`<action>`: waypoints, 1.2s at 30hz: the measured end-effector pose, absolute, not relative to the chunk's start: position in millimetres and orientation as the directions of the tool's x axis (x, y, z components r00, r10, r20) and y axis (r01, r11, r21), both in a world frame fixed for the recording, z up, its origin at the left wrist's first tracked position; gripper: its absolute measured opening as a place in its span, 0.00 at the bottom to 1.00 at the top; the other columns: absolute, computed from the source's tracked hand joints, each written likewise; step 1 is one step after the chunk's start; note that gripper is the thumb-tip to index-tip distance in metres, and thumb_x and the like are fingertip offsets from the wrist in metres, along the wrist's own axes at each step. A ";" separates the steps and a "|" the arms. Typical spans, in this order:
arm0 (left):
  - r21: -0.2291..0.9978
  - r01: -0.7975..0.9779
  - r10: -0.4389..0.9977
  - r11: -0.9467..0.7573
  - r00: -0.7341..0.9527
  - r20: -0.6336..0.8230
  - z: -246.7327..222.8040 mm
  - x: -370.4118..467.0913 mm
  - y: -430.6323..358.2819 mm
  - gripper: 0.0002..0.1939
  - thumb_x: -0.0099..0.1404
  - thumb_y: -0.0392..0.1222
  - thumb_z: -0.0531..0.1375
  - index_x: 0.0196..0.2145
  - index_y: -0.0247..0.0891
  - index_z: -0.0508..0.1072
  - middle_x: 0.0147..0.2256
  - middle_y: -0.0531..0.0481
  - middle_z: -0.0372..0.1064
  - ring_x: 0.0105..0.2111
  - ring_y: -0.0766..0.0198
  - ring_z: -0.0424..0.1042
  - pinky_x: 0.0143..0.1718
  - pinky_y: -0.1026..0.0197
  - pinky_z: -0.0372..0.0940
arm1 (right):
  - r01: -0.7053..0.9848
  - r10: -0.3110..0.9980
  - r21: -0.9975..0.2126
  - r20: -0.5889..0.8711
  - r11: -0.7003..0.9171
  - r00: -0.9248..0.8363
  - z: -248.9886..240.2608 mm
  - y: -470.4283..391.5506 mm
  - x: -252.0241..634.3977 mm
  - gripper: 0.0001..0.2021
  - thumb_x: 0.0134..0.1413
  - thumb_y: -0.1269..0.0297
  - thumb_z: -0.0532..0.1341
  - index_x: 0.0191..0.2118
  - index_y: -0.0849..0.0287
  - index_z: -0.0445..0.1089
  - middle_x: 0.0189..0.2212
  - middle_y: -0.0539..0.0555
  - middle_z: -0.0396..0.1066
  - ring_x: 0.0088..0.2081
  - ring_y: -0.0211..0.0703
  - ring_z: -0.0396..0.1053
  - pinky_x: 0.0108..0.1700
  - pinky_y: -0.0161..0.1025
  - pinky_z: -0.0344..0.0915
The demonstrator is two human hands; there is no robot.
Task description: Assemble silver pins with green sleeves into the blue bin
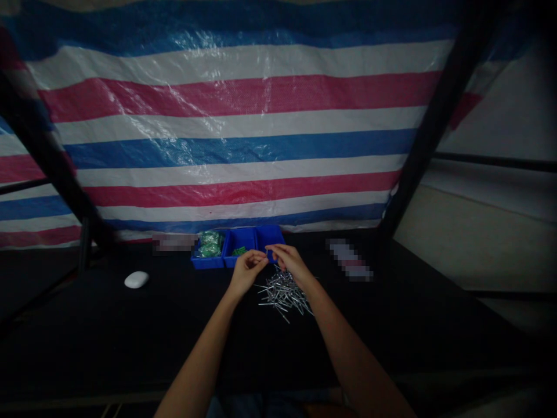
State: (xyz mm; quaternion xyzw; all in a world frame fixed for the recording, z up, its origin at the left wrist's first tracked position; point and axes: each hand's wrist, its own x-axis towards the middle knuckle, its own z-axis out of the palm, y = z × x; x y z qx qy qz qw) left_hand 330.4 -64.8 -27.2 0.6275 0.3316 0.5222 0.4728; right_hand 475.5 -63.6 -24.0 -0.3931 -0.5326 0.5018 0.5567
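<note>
Both my hands meet just above and in front of the blue trays. The fingers of my left hand [248,270] are pinched together at the tips, and what they hold is too small to make out. Close beside it on the right, my right hand [290,262] has its thumb and fingers curled toward the left fingertips. A tiny pale sliver shows between the two hands, but I cannot tell its kind. Beneath my right hand lies a loose pile of thin silvery metal pins [285,295], partly covered by the wrist.
Three blue trays [210,263] stand side by side at the back; the left holds green items in clear plastic bags [210,244], the middle some small green pieces [239,251]. A white rounded object [136,280] lies left on the black table [183,342]. A striped sheet [243,151] hangs behind.
</note>
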 end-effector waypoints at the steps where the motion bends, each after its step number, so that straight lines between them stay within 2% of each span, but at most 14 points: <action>1: 0.940 -0.076 0.910 -0.334 0.233 0.342 -27.2 330.3 -64.8 0.11 0.49 0.40 0.63 0.30 0.32 0.69 0.25 0.52 0.67 0.26 0.71 0.65 0.32 0.67 0.59 | -0.142 0.978 -0.973 0.196 0.184 -0.072 -24.6 -62.9 475.8 0.16 0.44 0.54 0.58 0.34 0.61 0.71 0.18 0.45 0.58 0.14 0.27 0.49 0.15 0.30 0.43; 8: 0.936 -0.068 0.908 -0.345 0.230 0.351 -30.4 328.5 -62.7 0.12 0.49 0.41 0.63 0.31 0.33 0.69 0.26 0.51 0.67 0.27 0.70 0.66 0.32 0.66 0.60 | -0.158 0.981 -0.972 0.185 0.174 -0.060 -25.6 -61.4 476.3 0.17 0.41 0.53 0.59 0.34 0.61 0.71 0.18 0.45 0.59 0.14 0.26 0.50 0.15 0.30 0.43; 21: 0.935 -0.025 0.912 -0.355 0.210 0.352 -33.4 327.2 -59.3 0.12 0.49 0.41 0.63 0.31 0.33 0.70 0.29 0.49 0.68 0.29 0.68 0.66 0.34 0.65 0.60 | -0.249 0.983 -0.954 0.180 0.164 -0.041 -26.2 -59.6 476.1 0.13 0.38 0.57 0.62 0.30 0.61 0.70 0.23 0.49 0.68 0.14 0.27 0.53 0.16 0.30 0.46; 28: 0.934 -0.046 0.915 -0.353 0.192 0.355 -31.6 325.2 -59.8 0.12 0.49 0.42 0.63 0.31 0.33 0.71 0.29 0.48 0.69 0.30 0.67 0.67 0.33 0.65 0.61 | -0.251 0.973 -0.961 0.164 0.120 -0.162 -22.4 -65.0 476.1 0.11 0.37 0.60 0.63 0.29 0.61 0.69 0.24 0.50 0.70 0.15 0.28 0.56 0.17 0.30 0.49; 36: 0.947 -0.104 0.940 -0.302 0.133 0.315 -22.9 322.8 -64.8 0.14 0.47 0.41 0.64 0.32 0.33 0.71 0.28 0.49 0.69 0.28 0.68 0.67 0.30 0.66 0.62 | -0.100 0.935 -0.986 0.161 0.136 -0.315 -23.1 -70.0 472.2 0.10 0.34 0.63 0.65 0.27 0.60 0.69 0.18 0.46 0.64 0.17 0.30 0.56 0.18 0.29 0.51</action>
